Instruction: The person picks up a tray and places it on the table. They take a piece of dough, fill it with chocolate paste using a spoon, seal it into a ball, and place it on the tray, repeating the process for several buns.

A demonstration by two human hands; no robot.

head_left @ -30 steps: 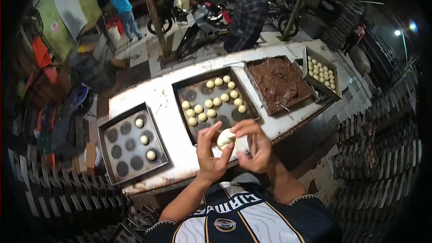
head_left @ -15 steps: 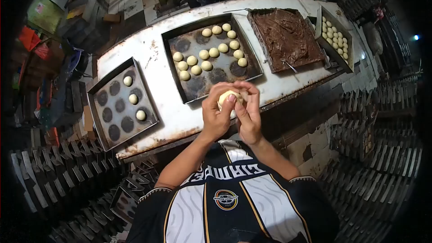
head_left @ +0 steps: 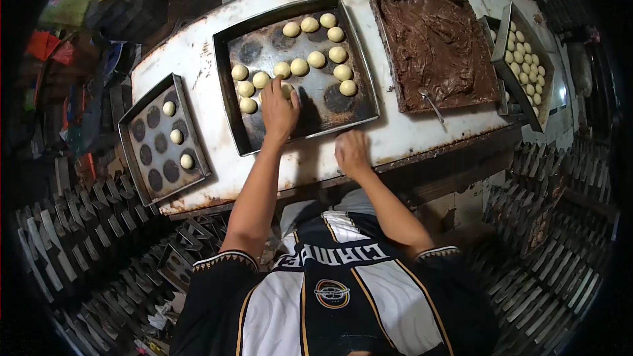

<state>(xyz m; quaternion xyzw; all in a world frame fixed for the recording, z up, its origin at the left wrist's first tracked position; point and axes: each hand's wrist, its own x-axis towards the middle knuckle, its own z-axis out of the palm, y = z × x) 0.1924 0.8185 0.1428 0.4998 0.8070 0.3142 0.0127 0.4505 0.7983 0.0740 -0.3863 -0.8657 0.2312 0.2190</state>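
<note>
My left hand reaches into the large metal tray, its fingers curled over a pale dough ball and partly hiding it. Several round dough balls lie about it on the dark tray bottom. Close to the table's front edge, my right hand is closed in a fist, just outside the tray's near corner. Whatever it may hold is hidden by the fingers.
On the left stands a smaller tray with 3 dough balls. To the right are a pan of brown chocolate-like paste with a spoon and a tilted tin of small balls. Stacked metal pans line the floor below the table.
My hands were together around a dough ball before me; now they are apart. The left has gone forward into the large tray, the right down towards the table edge. The view has shifted.
</note>
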